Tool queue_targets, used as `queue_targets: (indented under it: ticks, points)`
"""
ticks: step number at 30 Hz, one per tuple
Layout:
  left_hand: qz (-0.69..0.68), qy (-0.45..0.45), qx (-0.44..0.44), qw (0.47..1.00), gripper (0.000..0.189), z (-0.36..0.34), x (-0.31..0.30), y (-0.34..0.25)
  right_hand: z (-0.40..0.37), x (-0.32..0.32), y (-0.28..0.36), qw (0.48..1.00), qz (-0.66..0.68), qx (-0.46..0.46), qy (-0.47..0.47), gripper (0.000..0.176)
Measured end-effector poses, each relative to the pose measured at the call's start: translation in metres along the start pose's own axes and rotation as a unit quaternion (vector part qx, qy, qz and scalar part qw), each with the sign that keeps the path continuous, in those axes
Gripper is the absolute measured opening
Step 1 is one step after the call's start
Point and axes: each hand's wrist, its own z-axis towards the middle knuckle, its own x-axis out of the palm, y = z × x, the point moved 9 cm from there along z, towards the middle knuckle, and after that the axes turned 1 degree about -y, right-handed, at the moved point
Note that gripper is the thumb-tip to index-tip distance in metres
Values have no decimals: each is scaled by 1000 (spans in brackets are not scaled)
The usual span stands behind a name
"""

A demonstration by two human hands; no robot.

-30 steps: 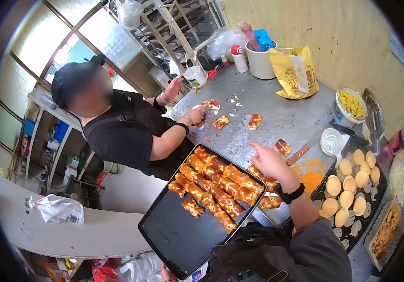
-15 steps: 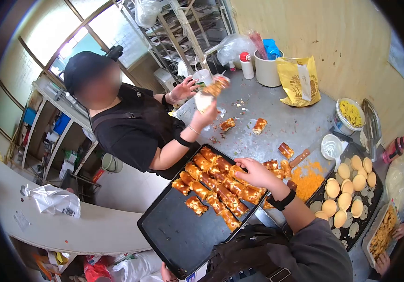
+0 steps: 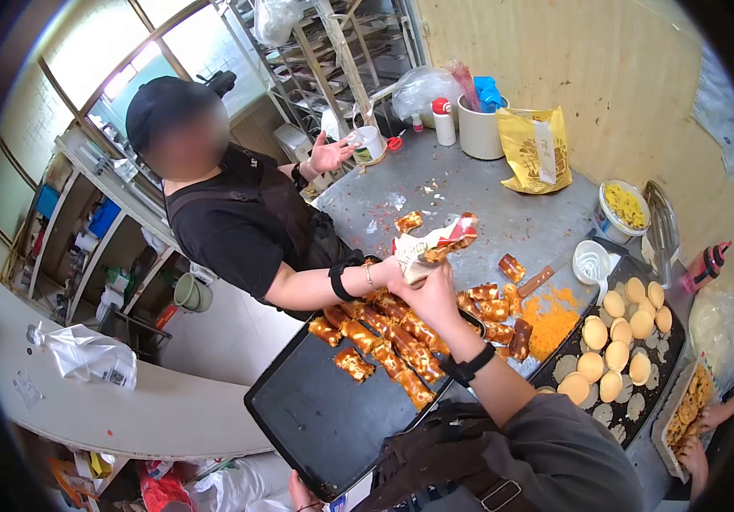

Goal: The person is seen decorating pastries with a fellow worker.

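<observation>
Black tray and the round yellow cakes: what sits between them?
In the head view, a heap of orange shreds and a few loose glazed rolls lie on the metal table between them.

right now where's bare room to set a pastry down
Near half of the tray is bare, and so is the table between the yellow bag and the pastries. The tray's far end and the bun tray are crowded.

Daylight enters through the pale frosted windows (image 3: 183,43) up-left of the right hand (image 3: 431,294), lighting the grey metal worktop (image 3: 486,196) beyond it evenly, with soft shadows. Fisheye distortion bends the edges inside a black vignette; the white paper wrapper (image 3: 416,247) at the hand is slightly blurred.
</observation>
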Motion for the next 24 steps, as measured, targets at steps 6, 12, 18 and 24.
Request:
queue_targets:
  ticks: [6,12,18,24]
  points:
    - [-7,-7,39,999,51,1,-5,-1,21,-22,-14,988,121,-17,-99,61]
    - [-6,3,32,999,46,-5,6,-9,65,-67,23,901,430,-42,-33,58]
    - [-17,31,-4,999,50,5,-1,3,80,-153,38,802,593,-68,30,44]
    - [53,23,-24,998,50,-38,30,-15,46,-214,-15,802,596,19,20,27]
